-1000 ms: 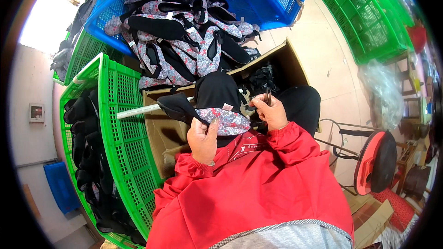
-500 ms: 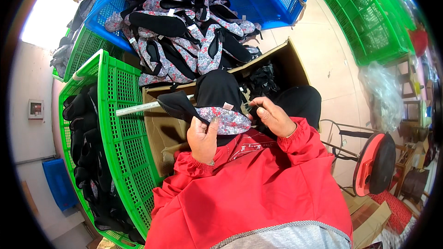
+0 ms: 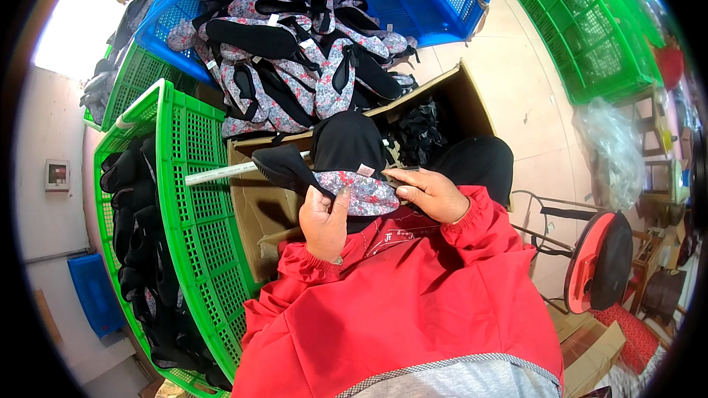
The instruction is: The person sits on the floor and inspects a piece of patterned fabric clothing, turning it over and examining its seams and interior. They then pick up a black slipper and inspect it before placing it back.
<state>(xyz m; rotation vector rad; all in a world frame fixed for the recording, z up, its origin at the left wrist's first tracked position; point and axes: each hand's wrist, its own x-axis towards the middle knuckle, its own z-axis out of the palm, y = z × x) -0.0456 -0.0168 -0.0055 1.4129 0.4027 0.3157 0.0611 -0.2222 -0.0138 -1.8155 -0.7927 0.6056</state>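
Over my lap, my left hand [image 3: 324,222] grips a cloth slipper [image 3: 360,193] with a grey, red and white floral print. Its black end [image 3: 284,168] points up and to the left, and a small pale tag stands up from its upper edge. My left thumb lies on the print. At the slipper's right end is my right hand [image 3: 435,195], fingers closed, thumb touching or very near the fabric. A small dark edge shows at those fingertips; what it belongs to is too small to make out.
A pile of floral slippers [image 3: 273,40] spills from a blue crate [image 3: 442,4] ahead. Black scraps [image 3: 420,133] lie in a cardboard box [image 3: 472,96] by my knees. At left stands a green crate [image 3: 203,184] of dark slippers, with a pale rod [image 3: 221,173] beside it. A round stool [image 3: 601,262] is at right.
My right hand has lowered and turned, its fingers now pointing left against the slipper's right end. The left hand and the slipper have barely moved.
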